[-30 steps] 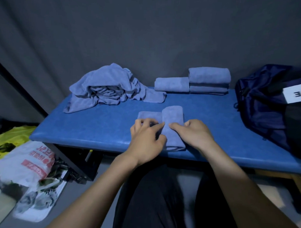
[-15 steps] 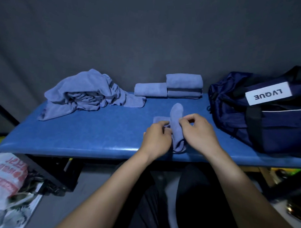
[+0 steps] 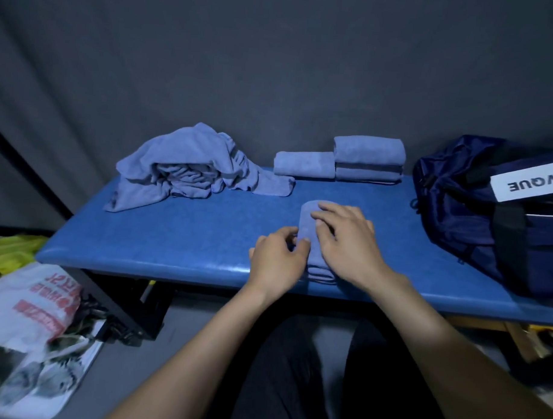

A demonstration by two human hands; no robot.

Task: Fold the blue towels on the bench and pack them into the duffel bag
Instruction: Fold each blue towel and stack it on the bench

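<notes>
A narrow folded blue towel lies lengthwise near the front edge of the blue bench. My right hand lies flat on top of it, fingers spread. My left hand pinches the towel's left edge with thumb and fingers. A crumpled heap of blue towels sits at the back left. Three folded towels rest at the back centre, two of them stacked. The navy duffel bag with a white label stands on the bench at the right.
A dark curtain hangs right behind the bench. On the floor at the left lie a white printed plastic bag, a yellow-green item and papers. My dark-trousered knees are just under the bench's front edge.
The towel's left flap has been folded over, so it is now one narrow strip. My right hand has gone from pinching the fold to pressing flat on it. The camera view shifted slightly.
</notes>
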